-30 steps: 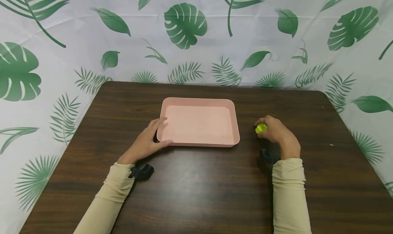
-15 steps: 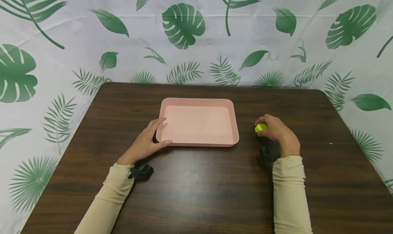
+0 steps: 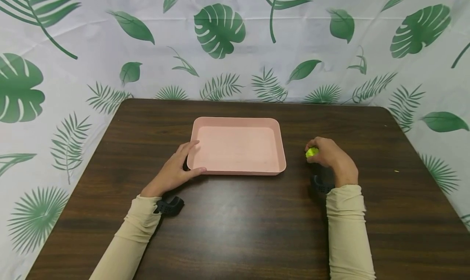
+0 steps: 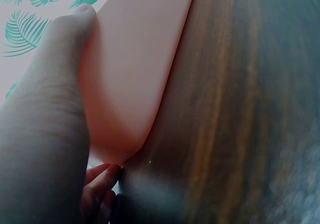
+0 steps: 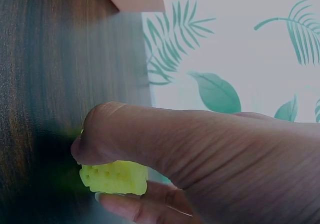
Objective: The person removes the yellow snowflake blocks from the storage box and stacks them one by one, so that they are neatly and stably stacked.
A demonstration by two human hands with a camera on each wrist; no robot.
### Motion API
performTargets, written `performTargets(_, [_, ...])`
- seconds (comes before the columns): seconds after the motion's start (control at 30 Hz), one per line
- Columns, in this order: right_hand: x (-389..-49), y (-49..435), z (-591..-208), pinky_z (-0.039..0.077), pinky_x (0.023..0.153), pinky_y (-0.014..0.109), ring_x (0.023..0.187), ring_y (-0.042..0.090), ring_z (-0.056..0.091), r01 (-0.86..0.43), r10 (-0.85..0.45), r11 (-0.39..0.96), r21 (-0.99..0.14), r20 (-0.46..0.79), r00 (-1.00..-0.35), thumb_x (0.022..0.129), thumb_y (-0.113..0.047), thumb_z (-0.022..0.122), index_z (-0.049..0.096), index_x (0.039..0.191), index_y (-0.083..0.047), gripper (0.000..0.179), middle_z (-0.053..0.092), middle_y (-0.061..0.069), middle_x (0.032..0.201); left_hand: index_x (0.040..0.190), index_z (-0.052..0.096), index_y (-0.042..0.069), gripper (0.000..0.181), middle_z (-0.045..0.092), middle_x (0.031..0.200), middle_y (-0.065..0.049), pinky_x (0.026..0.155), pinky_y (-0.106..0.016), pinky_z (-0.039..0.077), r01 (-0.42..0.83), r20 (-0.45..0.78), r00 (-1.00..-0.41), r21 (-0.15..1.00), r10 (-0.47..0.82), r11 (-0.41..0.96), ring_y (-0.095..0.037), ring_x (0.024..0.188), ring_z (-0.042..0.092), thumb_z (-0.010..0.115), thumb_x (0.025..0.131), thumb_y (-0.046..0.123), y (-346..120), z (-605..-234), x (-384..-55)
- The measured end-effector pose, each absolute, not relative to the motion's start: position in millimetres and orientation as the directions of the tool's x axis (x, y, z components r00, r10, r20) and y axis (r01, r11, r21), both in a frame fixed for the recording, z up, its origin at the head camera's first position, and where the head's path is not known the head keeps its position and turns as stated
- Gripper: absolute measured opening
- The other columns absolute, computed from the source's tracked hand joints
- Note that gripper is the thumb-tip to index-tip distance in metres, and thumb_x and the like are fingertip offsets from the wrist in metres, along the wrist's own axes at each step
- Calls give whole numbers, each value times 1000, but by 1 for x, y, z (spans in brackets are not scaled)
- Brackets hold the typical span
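Observation:
A shallow pink rectangular tray (image 3: 236,149) lies on the dark wooden table. At its near left corner my left hand (image 3: 172,172) holds it, the thumb along the near rim and the fingers at the left side. The left wrist view shows the thumb (image 4: 75,28) at the rim and fingertips (image 4: 107,179) low against the corner of the wall. To the right of the tray, my right hand (image 3: 328,155) pinches a small bright yellow-green piece (image 5: 117,176) between thumb and fingers. Its surface looks bumpy with small holes, and the thumb hides part of it.
The brown table (image 3: 235,231) reaches back to a white cloth with green leaf prints (image 3: 253,47). A tiny pale scrap (image 3: 396,171) lies on the table right of the right hand. Black wrist mounts (image 3: 170,206) sit under both wrists.
The yellow-green piece has turned slightly in the right hand's fingers since one second ago. The left hand and the tray have stayed in place.

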State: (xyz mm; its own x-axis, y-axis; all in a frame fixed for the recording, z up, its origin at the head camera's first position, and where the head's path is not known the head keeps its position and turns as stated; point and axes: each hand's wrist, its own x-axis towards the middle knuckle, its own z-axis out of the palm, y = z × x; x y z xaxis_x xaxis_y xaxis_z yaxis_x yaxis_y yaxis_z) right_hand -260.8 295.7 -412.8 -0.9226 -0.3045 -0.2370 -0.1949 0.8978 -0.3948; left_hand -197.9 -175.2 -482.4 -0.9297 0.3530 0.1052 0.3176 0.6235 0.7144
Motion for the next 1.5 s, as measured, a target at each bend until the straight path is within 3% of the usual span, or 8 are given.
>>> performTargets(0.33, [-260, 297, -415, 51, 86, 55, 94, 39, 56, -170, -283, 898, -406, -235, -930, 87, -5, 78, 67, 114, 8, 31, 62, 27, 111, 164, 29, 21, 89, 33, 162, -9, 112, -65, 35, 320, 110, -930, 714, 352, 622, -36, 146, 38, 76, 93, 47, -174, -483, -198])
performTargets(1.0, [-261, 297, -417, 48, 73, 40, 88, 34, 55, -172, -284, 895, -411, -228, -931, 87, -6, 76, 68, 114, 8, 31, 62, 25, 109, 164, 28, 21, 90, 33, 162, -10, 112, -65, 35, 316, 106, -932, 708, 347, 631, -36, 145, 39, 77, 92, 48, -175, -483, -198])
performTargets(1.5, [-261, 297, -415, 48, 75, 42, 90, 35, 54, -158, -283, 892, -424, -248, -927, 87, -7, 76, 67, 115, 8, 33, 61, 25, 110, 164, 27, 22, 91, 32, 163, -12, 111, -67, 35, 308, 93, -933, 708, 348, 636, -38, 146, 38, 76, 92, 48, -175, -480, -197])
